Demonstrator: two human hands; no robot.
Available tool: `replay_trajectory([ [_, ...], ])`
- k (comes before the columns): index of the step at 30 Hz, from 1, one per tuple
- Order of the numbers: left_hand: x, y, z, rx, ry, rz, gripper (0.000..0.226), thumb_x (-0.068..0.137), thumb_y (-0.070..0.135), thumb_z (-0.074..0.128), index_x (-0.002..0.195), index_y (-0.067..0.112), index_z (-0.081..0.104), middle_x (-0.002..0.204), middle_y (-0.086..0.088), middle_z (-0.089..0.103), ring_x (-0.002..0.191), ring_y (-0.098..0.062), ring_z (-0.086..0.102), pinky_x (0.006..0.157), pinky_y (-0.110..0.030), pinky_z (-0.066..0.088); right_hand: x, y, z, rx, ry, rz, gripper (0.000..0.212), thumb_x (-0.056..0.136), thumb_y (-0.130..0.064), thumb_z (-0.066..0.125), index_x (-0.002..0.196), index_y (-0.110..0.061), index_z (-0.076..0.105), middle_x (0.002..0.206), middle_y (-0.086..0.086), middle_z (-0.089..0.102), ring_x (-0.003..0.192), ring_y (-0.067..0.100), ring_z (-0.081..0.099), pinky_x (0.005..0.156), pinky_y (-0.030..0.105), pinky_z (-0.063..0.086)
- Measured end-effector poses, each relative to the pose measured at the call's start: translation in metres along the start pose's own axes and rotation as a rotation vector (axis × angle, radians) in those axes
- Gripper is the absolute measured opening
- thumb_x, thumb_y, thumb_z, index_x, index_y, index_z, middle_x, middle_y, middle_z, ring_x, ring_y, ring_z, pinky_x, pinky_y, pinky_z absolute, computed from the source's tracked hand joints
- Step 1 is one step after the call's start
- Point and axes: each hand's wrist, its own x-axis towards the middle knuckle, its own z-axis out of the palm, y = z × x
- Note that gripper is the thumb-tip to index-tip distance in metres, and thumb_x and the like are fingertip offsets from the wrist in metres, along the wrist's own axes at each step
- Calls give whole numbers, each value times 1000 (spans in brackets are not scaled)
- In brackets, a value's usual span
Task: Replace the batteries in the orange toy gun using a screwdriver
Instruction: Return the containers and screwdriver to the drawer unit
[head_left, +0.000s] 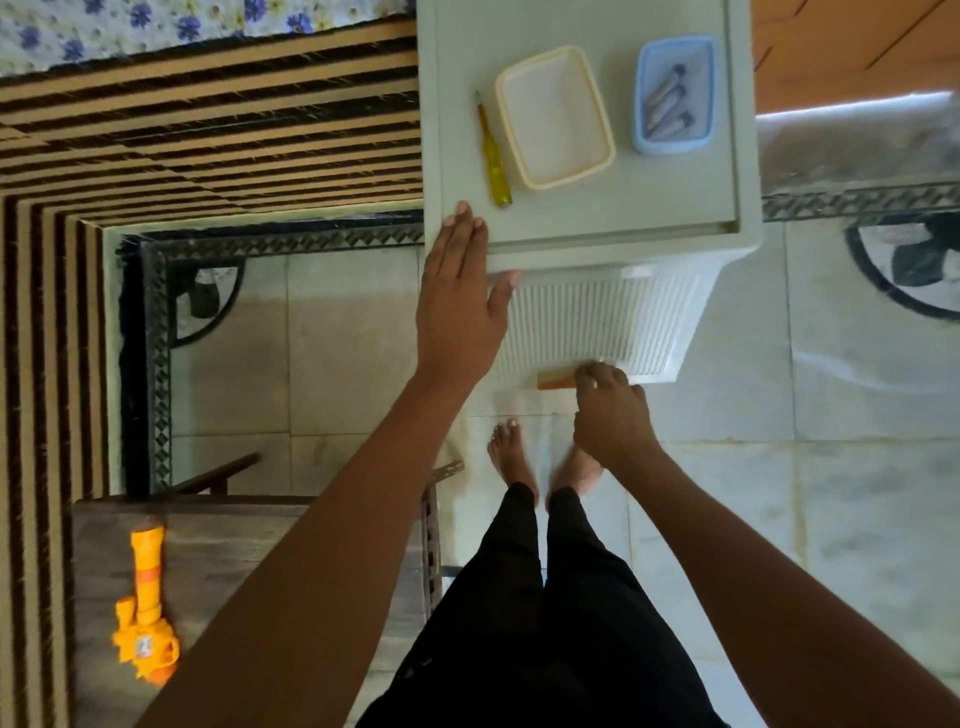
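The orange toy gun (145, 618) lies on a dark wooden table (234, 540) at the lower left, away from both hands. A yellow-handled screwdriver (492, 150) rests on the white plastic table (623, 208). My left hand (457, 306) reaches out with straight fingers, and its fingertips touch the near left corner of that table, just short of the screwdriver's handle. My right hand (610, 415) is lower, in front of the table's ribbed side, its fingers curled round a small flat orange piece (555, 383).
An empty cream container (553, 117) sits beside the screwdriver. A blue container (644, 140) to its right holds a few batteries (667, 106). A striped mat (208, 130) lies to the left. My bare feet stand on the tiled floor (831, 415) below the table.
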Motion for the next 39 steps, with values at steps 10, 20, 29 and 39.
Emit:
replay_trajectory([
  [10,-1,0,-11,-76,-127,-13,67,111,38,49,162,-2,33,173,-17,23,162,-32,18,132,-34,12,-77,5,-10,-141,470,-189,37,52,-1,82,81,-10,60,90,9,56,86,33,54,81,47,40],
  [20,0,4,-15,-73,-103,-5,60,109,29,57,156,-4,43,169,-18,33,159,-32,28,130,-29,15,-6,1,-82,-170,731,-193,31,65,-2,81,85,-10,60,96,11,58,89,34,55,85,48,36],
  [29,1,8,-19,-83,-96,-47,57,107,27,61,154,-1,48,167,-15,39,157,-28,32,129,-35,26,20,-8,-108,-57,732,-71,34,72,-23,87,91,-9,62,95,14,57,90,37,55,84,51,42],
  [39,61,60,-36,-123,20,-109,34,104,21,60,134,5,62,123,-16,60,117,-31,56,92,-42,56,38,11,-170,668,976,135,42,101,-43,64,119,-5,61,115,16,58,100,32,60,82,48,54],
])
